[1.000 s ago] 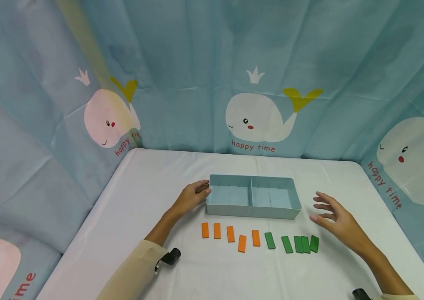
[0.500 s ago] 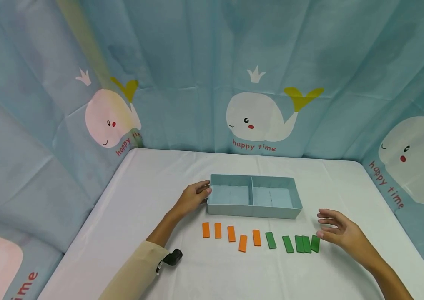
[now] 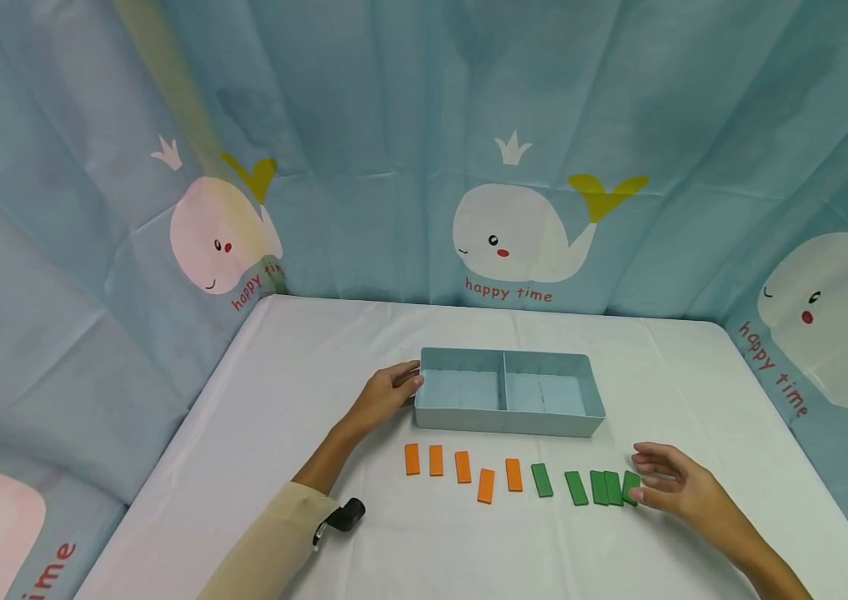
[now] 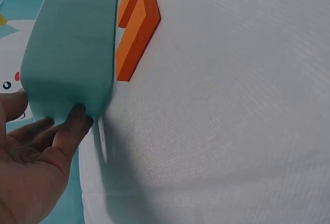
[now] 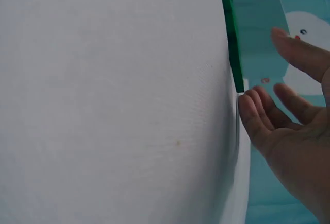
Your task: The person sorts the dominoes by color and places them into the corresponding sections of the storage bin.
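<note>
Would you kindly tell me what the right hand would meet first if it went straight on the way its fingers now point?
The right hand would probably meet the rightmost green tile first, though the depth between them is hard to judge.

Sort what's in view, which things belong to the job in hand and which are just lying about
Seemingly in the job:
blue divided box, touched by the left hand
five orange tiles
five green tiles, by the right hand

Just surroundings:
white tablecloth
whale-print curtain
</note>
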Action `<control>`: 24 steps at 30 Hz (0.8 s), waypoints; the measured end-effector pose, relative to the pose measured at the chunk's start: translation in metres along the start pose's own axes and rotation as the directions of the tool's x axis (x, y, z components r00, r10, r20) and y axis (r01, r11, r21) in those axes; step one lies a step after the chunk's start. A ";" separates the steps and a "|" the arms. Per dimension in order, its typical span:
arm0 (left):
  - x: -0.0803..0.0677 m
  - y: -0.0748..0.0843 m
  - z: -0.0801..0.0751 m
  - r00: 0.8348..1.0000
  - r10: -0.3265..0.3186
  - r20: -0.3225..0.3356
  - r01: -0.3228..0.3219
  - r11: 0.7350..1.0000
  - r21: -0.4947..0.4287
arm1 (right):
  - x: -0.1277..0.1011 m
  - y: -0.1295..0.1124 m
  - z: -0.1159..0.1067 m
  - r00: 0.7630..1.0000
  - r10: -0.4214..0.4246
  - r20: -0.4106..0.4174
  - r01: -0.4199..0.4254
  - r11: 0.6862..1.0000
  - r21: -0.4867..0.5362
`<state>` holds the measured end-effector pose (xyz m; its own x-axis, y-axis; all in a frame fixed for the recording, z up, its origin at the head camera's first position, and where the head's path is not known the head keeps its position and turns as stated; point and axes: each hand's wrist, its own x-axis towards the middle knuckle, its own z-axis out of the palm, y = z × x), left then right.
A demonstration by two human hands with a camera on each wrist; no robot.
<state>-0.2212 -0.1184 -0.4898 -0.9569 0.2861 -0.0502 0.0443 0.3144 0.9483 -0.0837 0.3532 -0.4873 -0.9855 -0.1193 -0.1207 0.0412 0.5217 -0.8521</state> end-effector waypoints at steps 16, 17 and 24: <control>0.000 -0.001 -0.001 1.000 0.019 -0.005 -0.019 1.000 -0.001 | -0.004 0.007 0.012 0.996 -0.004 -0.085 -0.003 0.997 -0.079; 0.000 -0.002 0.000 1.000 0.019 -0.007 -0.019 1.000 0.000 | -0.004 0.006 0.012 0.997 0.006 -0.083 -0.014 0.996 -0.090; 0.000 -0.004 0.001 1.000 0.010 -0.011 -0.010 1.000 -0.008 | -0.002 0.003 0.014 0.997 0.033 -0.073 -0.045 0.983 -0.178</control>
<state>-0.2212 -0.1191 -0.4938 -0.9596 0.2789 -0.0373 0.0514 0.3042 0.9512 -0.0789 0.3435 -0.4966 -0.9930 -0.0401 -0.1108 0.0557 0.6684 -0.7417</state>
